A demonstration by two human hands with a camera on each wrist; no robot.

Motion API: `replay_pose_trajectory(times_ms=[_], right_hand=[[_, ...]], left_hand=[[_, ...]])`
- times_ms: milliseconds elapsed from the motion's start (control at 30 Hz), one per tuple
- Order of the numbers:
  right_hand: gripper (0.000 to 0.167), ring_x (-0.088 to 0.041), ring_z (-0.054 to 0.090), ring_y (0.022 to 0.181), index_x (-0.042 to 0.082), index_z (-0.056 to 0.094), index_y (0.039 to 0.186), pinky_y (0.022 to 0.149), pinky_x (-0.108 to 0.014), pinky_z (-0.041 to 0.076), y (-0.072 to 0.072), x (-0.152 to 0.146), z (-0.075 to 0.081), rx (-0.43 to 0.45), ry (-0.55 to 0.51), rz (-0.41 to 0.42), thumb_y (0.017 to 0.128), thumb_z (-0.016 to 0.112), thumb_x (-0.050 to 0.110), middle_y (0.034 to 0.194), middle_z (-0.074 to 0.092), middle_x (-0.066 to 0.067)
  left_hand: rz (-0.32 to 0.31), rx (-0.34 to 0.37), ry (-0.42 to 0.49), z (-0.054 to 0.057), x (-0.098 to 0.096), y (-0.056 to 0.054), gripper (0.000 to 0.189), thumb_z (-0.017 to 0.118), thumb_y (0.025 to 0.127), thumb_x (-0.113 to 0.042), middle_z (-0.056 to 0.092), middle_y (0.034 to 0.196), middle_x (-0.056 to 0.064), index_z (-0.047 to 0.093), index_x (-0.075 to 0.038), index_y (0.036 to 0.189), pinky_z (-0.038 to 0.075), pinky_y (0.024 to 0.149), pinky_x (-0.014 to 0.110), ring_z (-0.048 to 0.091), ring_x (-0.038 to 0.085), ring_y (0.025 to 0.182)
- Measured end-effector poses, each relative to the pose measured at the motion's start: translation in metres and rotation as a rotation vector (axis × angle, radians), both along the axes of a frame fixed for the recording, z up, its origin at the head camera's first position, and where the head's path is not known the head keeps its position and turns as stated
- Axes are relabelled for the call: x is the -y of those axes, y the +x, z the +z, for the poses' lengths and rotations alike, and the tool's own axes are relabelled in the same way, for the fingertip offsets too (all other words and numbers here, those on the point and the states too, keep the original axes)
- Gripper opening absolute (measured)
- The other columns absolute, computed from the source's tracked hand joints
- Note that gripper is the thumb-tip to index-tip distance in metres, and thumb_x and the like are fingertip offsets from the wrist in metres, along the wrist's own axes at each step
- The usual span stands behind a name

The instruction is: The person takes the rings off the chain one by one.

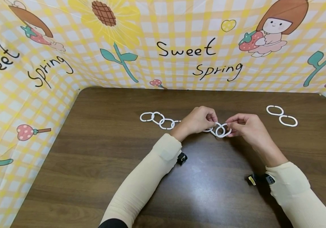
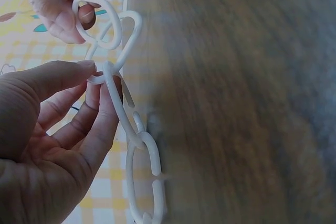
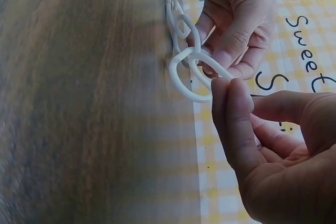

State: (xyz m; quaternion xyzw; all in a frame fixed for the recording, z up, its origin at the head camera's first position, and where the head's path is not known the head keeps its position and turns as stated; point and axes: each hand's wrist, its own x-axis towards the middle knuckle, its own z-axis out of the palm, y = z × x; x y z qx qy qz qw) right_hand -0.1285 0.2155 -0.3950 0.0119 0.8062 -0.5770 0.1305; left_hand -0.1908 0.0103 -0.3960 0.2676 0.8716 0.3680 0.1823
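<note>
My left hand pinches a white oval plastic link at the right end of a chain of such links, between thumb and fingers. From there the chain runs left along the table, partly hidden behind this hand. In the right wrist view, another white link is pinched by my right hand between thumb and fingertips. That link overlaps the end link by the left hand, looking passed through it. Small gaps show in some links, as on the chain in the left wrist view.
Two white links lie close together at the back right of the brown wooden table. A yellow checked cloth with printed drawings stands behind the table and along its left side. Small black cameras sit at both wrists.
</note>
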Motion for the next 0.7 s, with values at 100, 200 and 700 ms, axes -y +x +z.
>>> replay_pose_trajectory(times_ms=[100,200,700], right_hand=[[0.026,-0.005,0.071,0.068,-0.020,0.063,0.118,0.068,-0.026,0.063,0.0004,0.0012,0.0011,-0.007,0.020,0.000,0.099,0.056,-0.003,0.089,0.074,-0.004],[0.025,-0.005,0.070,0.066,-0.020,0.064,0.116,0.067,-0.025,0.062,0.0011,0.0022,0.0015,-0.023,0.043,0.000,0.098,0.055,-0.005,0.089,0.073,-0.007],[0.018,-0.003,0.068,0.064,-0.012,0.070,0.110,0.064,-0.026,0.061,0.0049,0.0019,-0.0017,-0.142,0.192,0.024,0.098,0.059,-0.005,0.097,0.073,-0.025]], left_hand=[[0.002,0.006,-0.007,0.0002,-0.0001,0.0001,0.005,0.073,0.096,-0.009,0.067,0.081,-0.002,0.074,-0.012,0.092,0.043,0.071,0.016,0.058,0.006,0.077],[0.004,0.013,-0.014,0.0001,-0.0001,0.0001,0.005,0.074,0.096,-0.010,0.067,0.081,-0.003,0.074,-0.013,0.092,0.043,0.071,0.016,0.058,0.006,0.076],[0.002,0.005,-0.035,-0.0001,-0.0016,-0.0003,0.004,0.074,0.097,-0.013,0.068,0.081,-0.003,0.076,-0.011,0.094,0.044,0.072,0.015,0.058,0.005,0.077]])
